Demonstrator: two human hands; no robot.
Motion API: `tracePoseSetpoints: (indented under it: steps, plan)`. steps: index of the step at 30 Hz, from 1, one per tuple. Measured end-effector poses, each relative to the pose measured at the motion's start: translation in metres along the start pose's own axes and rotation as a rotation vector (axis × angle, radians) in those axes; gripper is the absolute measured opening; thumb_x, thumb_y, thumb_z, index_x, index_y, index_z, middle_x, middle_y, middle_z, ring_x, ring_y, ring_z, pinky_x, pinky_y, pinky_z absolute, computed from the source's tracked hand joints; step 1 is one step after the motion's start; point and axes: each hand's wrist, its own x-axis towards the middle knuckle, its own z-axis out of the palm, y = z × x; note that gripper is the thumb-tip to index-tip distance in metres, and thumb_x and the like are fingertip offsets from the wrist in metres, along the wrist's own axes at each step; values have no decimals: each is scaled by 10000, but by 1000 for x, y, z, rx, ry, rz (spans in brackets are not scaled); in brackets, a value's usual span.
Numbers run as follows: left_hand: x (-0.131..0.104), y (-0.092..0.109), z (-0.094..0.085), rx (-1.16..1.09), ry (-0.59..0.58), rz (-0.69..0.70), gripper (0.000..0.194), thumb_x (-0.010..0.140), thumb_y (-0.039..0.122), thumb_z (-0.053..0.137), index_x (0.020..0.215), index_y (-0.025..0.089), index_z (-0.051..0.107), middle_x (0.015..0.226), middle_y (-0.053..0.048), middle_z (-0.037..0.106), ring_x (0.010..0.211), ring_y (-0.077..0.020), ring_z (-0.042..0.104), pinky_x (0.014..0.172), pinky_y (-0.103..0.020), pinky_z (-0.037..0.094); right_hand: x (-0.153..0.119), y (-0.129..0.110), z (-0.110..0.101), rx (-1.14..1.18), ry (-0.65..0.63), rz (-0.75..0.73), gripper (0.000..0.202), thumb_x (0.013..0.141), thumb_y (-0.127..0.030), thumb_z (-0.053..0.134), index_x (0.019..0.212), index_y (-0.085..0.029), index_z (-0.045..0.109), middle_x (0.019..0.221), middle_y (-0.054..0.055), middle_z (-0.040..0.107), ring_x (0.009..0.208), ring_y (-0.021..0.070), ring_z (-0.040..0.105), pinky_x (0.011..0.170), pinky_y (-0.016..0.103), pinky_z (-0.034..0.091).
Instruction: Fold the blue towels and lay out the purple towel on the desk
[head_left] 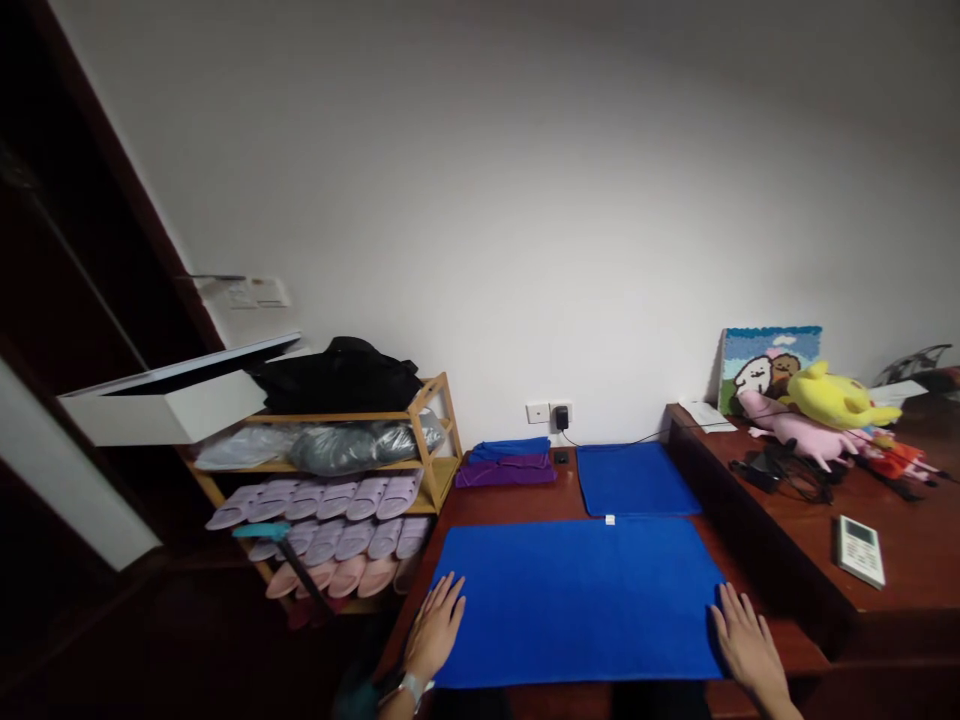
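A blue cloth (577, 600) lies spread flat on the reddish-brown wooden table (517, 505), its near edge at the table's front. My left hand (436, 625) rests flat over the cloth's left edge, fingers extended, a watch-like band at the wrist. On the opposite edge, my right hand (746, 638) lies with its fingers stretched out, partly on the cloth and partly on the wood. Behind, touching or nearly touching the far edge, is a second blue cloth (637, 480) with a small white tag. Folded purple and blue cloths (506, 470) sit at the back left.
On the left stands a wooden rack (424, 450) with several slippers (352, 535), a black bag (341, 375) and a white box (172, 405). The higher surface (795, 530) at right bears plush toys (810, 430), cables and a white keypad device (860, 550). A black plug (562, 418) sits in the wall socket.
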Motion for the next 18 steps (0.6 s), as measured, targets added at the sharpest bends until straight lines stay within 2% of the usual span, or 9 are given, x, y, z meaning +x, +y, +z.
tracePoseSetpoints:
  steps: [2, 4, 9, 13, 16, 18]
  plan:
    - [-12, -15, -4, 24, -15, -6, 527, 1026, 439, 340, 1521, 307, 466, 1605, -11, 450, 1489, -234, 385, 1228, -473, 336, -7, -32, -3, 32, 22, -41, 815, 916, -581, 124, 1542, -158, 430, 1622, 80, 386, 1525, 315, 271, 1232, 537, 257]
    - [-22, -21, -8, 39, -44, -1, 552, 1033, 457, 315, 1553, 296, 410, 1637, -13, 390, 1514, -224, 333, 1246, -467, 298, -18, -78, -8, 82, 3, -137, 787, 947, -578, 144, 1554, -151, 406, 1631, 77, 368, 1536, 303, 237, 1255, 516, 215]
    - [-27, -14, -13, 52, -68, -14, 561, 1040, 473, 300, 1573, 314, 364, 1661, 1, 340, 1530, -203, 296, 1259, -453, 261, -55, -223, -17, 252, -193, -466, 674, 1012, -542, 201, 1584, -215, 338, 1646, 13, 320, 1545, 248, 207, 1276, 482, 191]
    - [-28, -12, -13, 50, -52, -14, 552, 1046, 470, 298, 1572, 317, 368, 1655, -2, 355, 1525, -205, 310, 1258, -455, 260, -83, -324, -16, 307, -333, -619, 643, 1021, -530, 218, 1597, -254, 291, 1659, -18, 259, 1551, 236, 182, 1282, 471, 175]
    - [-29, -11, -13, 61, -45, -25, 552, 1047, 472, 298, 1573, 315, 364, 1654, -1, 359, 1525, -202, 313, 1257, -457, 260, -94, -369, -12, 281, -387, -633, 649, 1017, -506, 222, 1603, -229, 263, 1668, -2, 211, 1557, 246, 150, 1283, 492, 141]
    - [-30, -11, -13, 71, -48, -30, 545, 1050, 457, 291, 1572, 317, 364, 1655, 5, 360, 1526, -193, 309, 1257, -451, 259, -93, -379, -8, 246, -392, -604, 664, 1013, -502, 216, 1603, -199, 247, 1673, 11, 182, 1561, 248, 129, 1284, 498, 113]
